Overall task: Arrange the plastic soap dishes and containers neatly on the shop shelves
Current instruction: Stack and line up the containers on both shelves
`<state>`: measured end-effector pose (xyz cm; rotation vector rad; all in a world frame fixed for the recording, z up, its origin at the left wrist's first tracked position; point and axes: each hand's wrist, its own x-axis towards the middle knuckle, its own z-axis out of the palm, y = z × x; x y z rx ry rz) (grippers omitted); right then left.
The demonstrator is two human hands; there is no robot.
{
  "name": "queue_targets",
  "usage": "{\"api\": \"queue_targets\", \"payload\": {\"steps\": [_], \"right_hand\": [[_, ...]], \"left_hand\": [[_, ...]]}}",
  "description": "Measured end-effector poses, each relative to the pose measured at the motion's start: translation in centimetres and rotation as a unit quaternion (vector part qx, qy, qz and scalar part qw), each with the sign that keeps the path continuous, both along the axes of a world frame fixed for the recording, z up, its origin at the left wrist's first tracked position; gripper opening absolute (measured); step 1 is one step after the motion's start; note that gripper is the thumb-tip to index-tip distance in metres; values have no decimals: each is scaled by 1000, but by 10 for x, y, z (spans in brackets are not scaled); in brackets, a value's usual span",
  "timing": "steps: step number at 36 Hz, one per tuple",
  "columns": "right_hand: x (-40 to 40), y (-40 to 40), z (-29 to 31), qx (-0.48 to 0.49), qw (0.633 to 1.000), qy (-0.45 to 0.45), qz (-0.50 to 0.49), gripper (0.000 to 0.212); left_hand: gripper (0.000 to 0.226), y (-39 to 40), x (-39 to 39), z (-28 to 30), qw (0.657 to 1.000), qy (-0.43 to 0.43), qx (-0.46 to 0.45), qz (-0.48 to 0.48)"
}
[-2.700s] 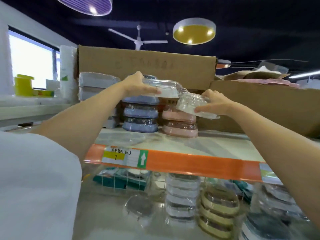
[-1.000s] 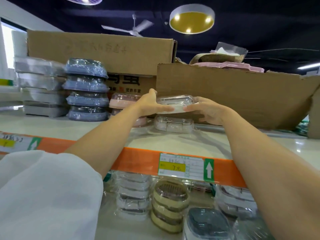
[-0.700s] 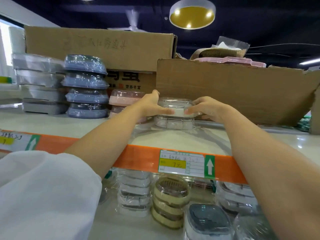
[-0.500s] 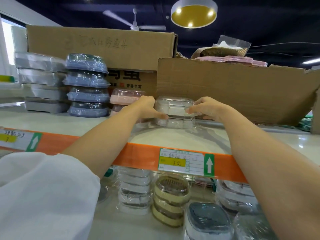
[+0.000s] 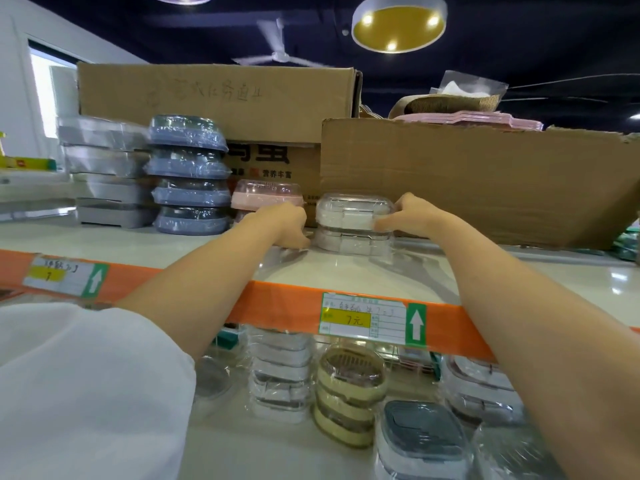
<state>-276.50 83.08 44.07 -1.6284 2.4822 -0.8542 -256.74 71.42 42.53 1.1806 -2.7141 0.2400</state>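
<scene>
Two clear-lidded white soap dishes stand stacked on the upper shelf (image 5: 346,275), the top dish (image 5: 351,213) on the lower dish (image 5: 346,243). My right hand (image 5: 408,216) grips the right end of the top dish, thumb on its front. My left hand (image 5: 284,223) is lower, between this stack and the pink soap dish stack (image 5: 265,197), fingers curled. Its tip touches the lower dish's left corner; I cannot see whether it grips.
Blue-grey dishes (image 5: 188,174) and grey trays (image 5: 104,168) are stacked at the left. Cardboard boxes (image 5: 485,181) stand right behind the dishes. The lower shelf holds several wrapped dishes, among them a yellow stack (image 5: 349,393). Price labels (image 5: 363,318) sit on the orange shelf edge.
Both hands lowered the top white dish onto the lower one. My left hand then slid down and left off the top dish to the lower dish's corner. My right hand stays on the top dish.
</scene>
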Motion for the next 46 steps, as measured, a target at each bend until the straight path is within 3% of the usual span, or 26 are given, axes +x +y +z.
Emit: {"api": "queue_targets", "payload": {"steps": [8, 15, 20, 35, 41, 46], "right_hand": [[30, 26, 8, 52, 989, 118, -76, 102], [69, 59, 5, 61, 973, 188, -117, 85], [110, 76, -1, 73, 971, 199, -110, 70], [272, 105, -34, 56, 968, 242, -44, 61], [319, 103, -74, 74, 976, 203, 4, 50], [334, 91, -114, 120, 979, 163, 25, 63]], "left_hand": [[34, 18, 41, 0, 1000, 6, -21, 6], [37, 37, 80, 2, 998, 50, -14, -30], [36, 56, 109, -5, 992, 92, -14, -82], [20, 92, 225, -46, 956, 174, -88, -218], [24, 84, 273, -88, 976, 113, -24, -186], [28, 62, 305, -123, 989, 73, 31, -121]]}}
